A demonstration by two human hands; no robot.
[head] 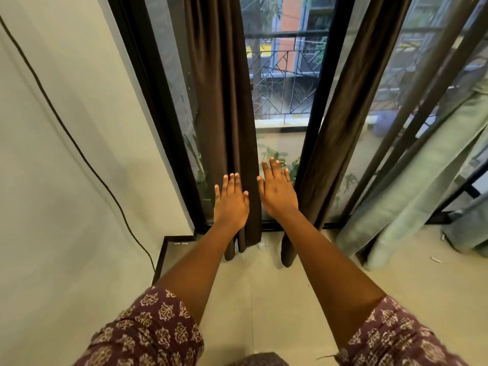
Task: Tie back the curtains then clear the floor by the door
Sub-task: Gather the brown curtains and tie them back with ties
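Item: I log the left hand [231, 200], fingers straight, flat against the left brown curtain [224, 114]. Right hand [277, 190], fingers spread, gripping nothing, before the glass [284, 143]. Right brown curtain [340, 128] hangs beside it. Green curtain [422, 186] far right. Both brown curtains reach the floor [277, 299].

No readable text, label, brand, number or sign anywhere in view. Only a repeating pale floral print on the maroon sleeves [148, 331], with no lettering in it. Yellow strips on the building [287, 27] beyond the glass too blurred to make out as writing.
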